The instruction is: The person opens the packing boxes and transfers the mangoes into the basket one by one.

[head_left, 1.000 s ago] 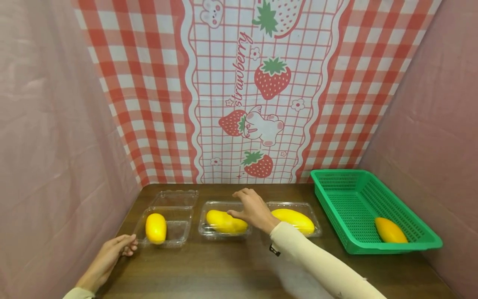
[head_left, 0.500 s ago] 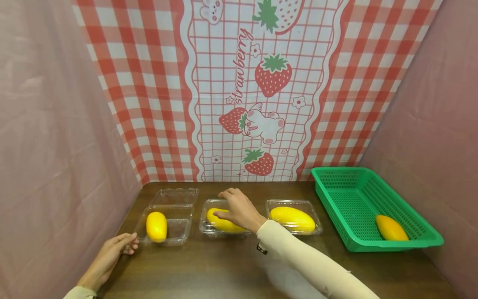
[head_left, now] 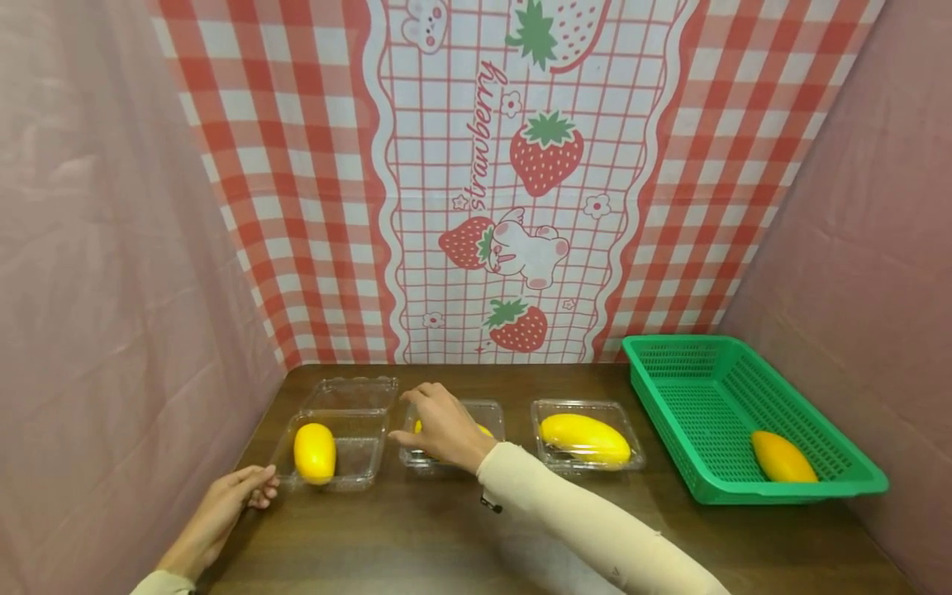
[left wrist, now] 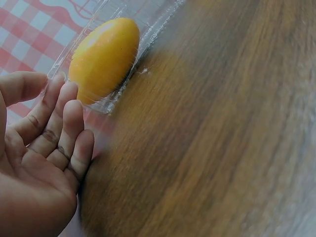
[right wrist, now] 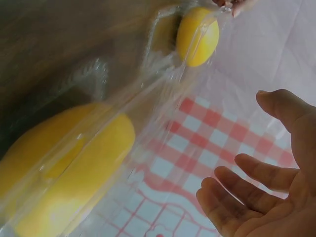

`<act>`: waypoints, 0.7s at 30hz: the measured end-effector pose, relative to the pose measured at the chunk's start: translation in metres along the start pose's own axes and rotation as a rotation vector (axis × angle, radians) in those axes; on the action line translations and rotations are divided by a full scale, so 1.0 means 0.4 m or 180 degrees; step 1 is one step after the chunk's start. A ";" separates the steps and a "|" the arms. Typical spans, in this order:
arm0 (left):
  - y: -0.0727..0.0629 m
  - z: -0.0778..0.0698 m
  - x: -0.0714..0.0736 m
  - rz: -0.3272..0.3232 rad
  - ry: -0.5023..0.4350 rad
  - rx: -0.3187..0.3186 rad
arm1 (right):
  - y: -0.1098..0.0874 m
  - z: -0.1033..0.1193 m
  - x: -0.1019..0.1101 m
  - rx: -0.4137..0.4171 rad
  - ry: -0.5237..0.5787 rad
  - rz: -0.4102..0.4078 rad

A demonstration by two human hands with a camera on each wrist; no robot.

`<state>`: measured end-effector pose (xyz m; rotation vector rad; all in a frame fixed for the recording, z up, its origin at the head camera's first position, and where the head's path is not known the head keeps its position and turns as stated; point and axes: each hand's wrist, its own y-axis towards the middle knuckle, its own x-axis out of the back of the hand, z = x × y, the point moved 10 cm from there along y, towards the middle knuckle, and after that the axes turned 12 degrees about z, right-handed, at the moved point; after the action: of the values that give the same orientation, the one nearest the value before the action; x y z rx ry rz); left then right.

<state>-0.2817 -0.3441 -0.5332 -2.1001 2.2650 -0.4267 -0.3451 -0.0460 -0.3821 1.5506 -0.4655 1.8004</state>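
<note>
At the table's left stands an open clear plastic clamshell box [head_left: 357, 459], its lid [head_left: 357, 395] folded back. A yellow mango [head_left: 315, 453] lies in the left part of its base. My left hand [head_left: 226, 504] pinches the box's near left edge between thumb and index finger, close beside that mango in the left wrist view. Above the middle clamshell box [head_left: 491, 411], which is closed, my right hand [head_left: 442, 430] reaches leftward, thumb and fingers spread and holding nothing. It hides much of the mango inside; that mango [right wrist: 74, 163] shows large in the right wrist view.
To the right sits another closed clamshell box [head_left: 632, 457] with a mango [head_left: 585, 438] in it. A green basket [head_left: 773, 487] at the far right holds one mango [head_left: 783, 457]. A checked strawberry cloth [head_left: 327, 248] hangs behind the brown table [head_left: 416, 537].
My right hand has moved left across the middle box toward the open one, uncovering the right-hand box. The left hand stays at the open box's edge.
</note>
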 end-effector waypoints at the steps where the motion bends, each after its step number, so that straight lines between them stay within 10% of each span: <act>1: 0.000 -0.002 0.000 0.0001 0.0006 -0.0014 | 0.004 0.008 -0.004 0.0001 -0.0034 -0.0002; 21: -0.002 -0.005 -0.001 -0.0036 0.0015 -0.0025 | 0.074 0.148 -0.085 0.0237 -0.0291 0.0155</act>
<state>-0.2812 -0.3434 -0.5313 -2.1190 2.2621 -0.4242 -0.3231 -0.1155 -0.3968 1.6915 -0.4885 1.8074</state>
